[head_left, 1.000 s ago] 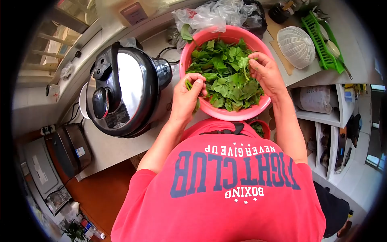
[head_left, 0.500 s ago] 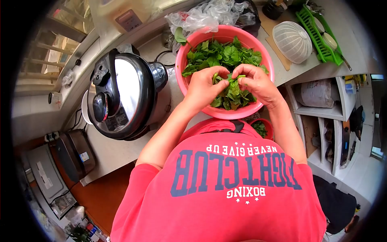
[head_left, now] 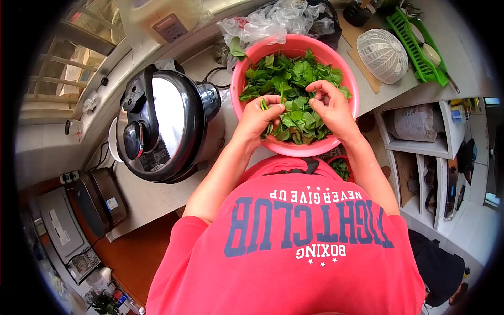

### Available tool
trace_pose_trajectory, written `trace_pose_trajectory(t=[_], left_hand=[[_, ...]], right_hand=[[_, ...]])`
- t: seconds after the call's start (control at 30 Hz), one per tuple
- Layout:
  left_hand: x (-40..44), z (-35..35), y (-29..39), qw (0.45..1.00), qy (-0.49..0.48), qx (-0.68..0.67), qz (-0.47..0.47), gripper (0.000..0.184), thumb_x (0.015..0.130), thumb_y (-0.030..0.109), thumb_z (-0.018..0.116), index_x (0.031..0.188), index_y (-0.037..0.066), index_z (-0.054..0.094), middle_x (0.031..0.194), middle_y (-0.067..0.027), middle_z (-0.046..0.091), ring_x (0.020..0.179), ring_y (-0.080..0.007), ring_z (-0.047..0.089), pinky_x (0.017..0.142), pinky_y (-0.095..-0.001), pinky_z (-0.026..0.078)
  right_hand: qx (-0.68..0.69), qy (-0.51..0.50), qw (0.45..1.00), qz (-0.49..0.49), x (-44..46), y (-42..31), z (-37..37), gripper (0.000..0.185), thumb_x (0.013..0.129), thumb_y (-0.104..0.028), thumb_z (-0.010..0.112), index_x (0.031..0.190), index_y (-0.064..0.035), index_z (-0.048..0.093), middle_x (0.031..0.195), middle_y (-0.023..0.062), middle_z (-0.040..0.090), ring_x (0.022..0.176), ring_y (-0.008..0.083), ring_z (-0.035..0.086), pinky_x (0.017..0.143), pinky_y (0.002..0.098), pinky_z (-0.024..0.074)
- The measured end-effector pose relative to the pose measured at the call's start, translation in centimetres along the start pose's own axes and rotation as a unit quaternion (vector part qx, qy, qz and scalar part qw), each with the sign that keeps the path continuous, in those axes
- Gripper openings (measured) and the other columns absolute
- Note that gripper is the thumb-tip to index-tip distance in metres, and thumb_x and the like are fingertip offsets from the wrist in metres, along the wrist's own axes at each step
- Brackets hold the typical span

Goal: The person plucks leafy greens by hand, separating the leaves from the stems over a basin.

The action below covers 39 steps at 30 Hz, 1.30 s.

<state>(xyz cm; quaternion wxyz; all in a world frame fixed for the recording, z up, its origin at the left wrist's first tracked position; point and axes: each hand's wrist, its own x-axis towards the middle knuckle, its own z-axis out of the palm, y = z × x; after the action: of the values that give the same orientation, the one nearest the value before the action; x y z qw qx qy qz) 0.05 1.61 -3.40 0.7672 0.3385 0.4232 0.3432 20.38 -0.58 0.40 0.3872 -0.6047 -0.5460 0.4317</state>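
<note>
A pink basin (head_left: 353, 68) holds a heap of loose green leaves (head_left: 294, 71). Over the basin's near left side, my left hand (head_left: 257, 119) pinches a leafy green stem (head_left: 264, 104), one end poking up past the fingers. My right hand (head_left: 333, 107) hovers above the leaves on the right, its thumb and forefinger apart and nothing visible between them. One leaf (head_left: 237, 48) hangs over the basin's far left rim. Below the basin, a smaller red container (head_left: 347, 160) with greens is partly hidden by my right forearm.
A black and silver electric pressure cooker (head_left: 170, 123) stands left of the basin. Clear plastic bags (head_left: 273, 21) lie behind it. To the right are a white mesh strainer (head_left: 382, 56), a green dish rack (head_left: 417, 47) and white shelving (head_left: 417, 144).
My hands have moved apart, the left one shifting left with the stem. The right thumb and forefinger have let go of the green piece they pinched.
</note>
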Motion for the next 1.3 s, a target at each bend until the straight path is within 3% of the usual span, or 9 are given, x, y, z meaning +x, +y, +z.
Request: trace_pose_trajectory(t=[0.2,0.4,0.5,0.63,0.7,0.93,1.0,1.2,1.3], left_hand=[[-0.2,0.4,-0.2,0.999,-0.022,-0.025,-0.021,0.025,0.086,0.010,0.063,0.109,0.002,0.059,0.081,-0.0007,0.062,0.058,-0.0073,0.053,0.053,-0.0198,0.044],[-0.7,0.1,0.2,0.992,-0.054,-0.089,-0.076,0.024,0.092,0.019,0.059,0.111,0.005,0.058,0.083,-0.0004,0.062,0.059,-0.0065,0.054,0.053,-0.0178,0.045],[-0.6,0.3,0.2,0.994,-0.077,-0.064,-0.049,0.022,0.092,0.022,0.059,0.108,0.008,0.058,0.083,0.0005,0.062,0.061,-0.0061,0.055,0.052,-0.0176,0.045],[-0.1,-0.2,-0.4,0.994,-0.091,-0.056,-0.020,0.017,0.092,0.022,0.058,0.103,0.009,0.056,0.083,0.0006,0.062,0.063,-0.0061,0.056,0.052,-0.0179,0.045],[-0.3,-0.1,-0.1,0.992,-0.094,-0.079,-0.035,0.014,0.093,0.022,0.058,0.100,0.010,0.055,0.083,0.0002,0.063,0.065,-0.0059,0.057,0.053,-0.0181,0.045],[-0.4,0.1,-0.1,0.989,-0.111,-0.090,-0.032,0.015,0.092,0.020,0.058,0.101,0.008,0.056,0.083,-0.0012,0.063,0.066,-0.0071,0.057,0.054,-0.0186,0.044],[-0.6,0.6,0.0,0.996,-0.078,-0.038,0.008,0.013,0.091,0.017,0.060,0.097,0.007,0.056,0.080,-0.0004,0.061,0.065,-0.0069,0.055,0.054,-0.0191,0.043],[-1.2,1.6,0.2,0.985,-0.054,0.140,0.084,0.013,0.088,0.015,0.063,0.093,0.005,0.055,0.075,0.0023,0.054,0.066,-0.0056,0.052,0.058,-0.0198,0.042],[-1.3,1.7,0.4,0.980,-0.056,0.163,0.100,0.014,0.089,0.015,0.062,0.094,0.003,0.056,0.078,0.0005,0.058,0.066,-0.0061,0.053,0.058,-0.0201,0.042]], right_hand=[[-0.153,-0.045,0.977,-0.145,-0.6,-1.0,1.7,0.014,0.074,-0.012,0.067,0.084,-0.0033,0.062,0.075,0.0080,0.052,0.069,0.0205,0.053,0.063,0.0331,0.0426],[-0.090,-0.072,0.991,-0.063,-0.7,-0.9,1.7,0.010,0.075,-0.011,0.066,0.078,-0.0018,0.062,0.074,0.0081,0.054,0.067,0.0181,0.054,0.060,0.0316,0.0428],[-0.078,-0.091,0.992,-0.045,-0.8,-1.1,1.6,0.011,0.075,-0.010,0.066,0.079,-0.0007,0.062,0.073,0.0053,0.054,0.064,0.0132,0.053,0.059,0.0279,0.0421],[-0.007,-0.120,0.993,-0.011,-0.7,-1.3,1.5,0.011,0.079,-0.010,0.064,0.079,0.0001,0.062,0.073,0.0012,0.056,0.066,0.0075,0.051,0.060,0.0243,0.0419],[0.112,-0.134,0.984,0.042,-0.7,-1.1,1.5,0.009,0.082,-0.009,0.061,0.082,-0.0001,0.063,0.075,-0.0014,0.058,0.070,0.0043,0.051,0.062,0.0219,0.0420],[0.147,-0.150,0.974,0.086,-0.7,-1.1,0.9,0.006,0.086,-0.008,0.059,0.086,-0.0023,0.059,0.078,-0.0045,0.054,0.070,0.0017,0.046,0.062,0.0182,0.0367],[0.110,-0.109,0.988,0.025,-0.5,-0.1,1.1,0.005,0.085,-0.007,0.061,0.086,-0.0026,0.059,0.078,-0.0046,0.054,0.071,0.0018,0.046,0.061,0.0184,0.0366],[0.027,-0.094,0.994,0.040,-0.7,-1.1,1.7,0.009,0.080,-0.008,0.062,0.081,0.0003,0.062,0.071,-0.0013,0.058,0.069,0.0050,0.051,0.062,0.0209,0.0417],[0.098,-0.092,0.990,0.033,-0.4,-0.3,1.5,0.010,0.080,-0.010,0.062,0.079,-0.0002,0.062,0.070,-0.0027,0.057,0.066,0.0046,0.050,0.059,0.0210,0.0402]])
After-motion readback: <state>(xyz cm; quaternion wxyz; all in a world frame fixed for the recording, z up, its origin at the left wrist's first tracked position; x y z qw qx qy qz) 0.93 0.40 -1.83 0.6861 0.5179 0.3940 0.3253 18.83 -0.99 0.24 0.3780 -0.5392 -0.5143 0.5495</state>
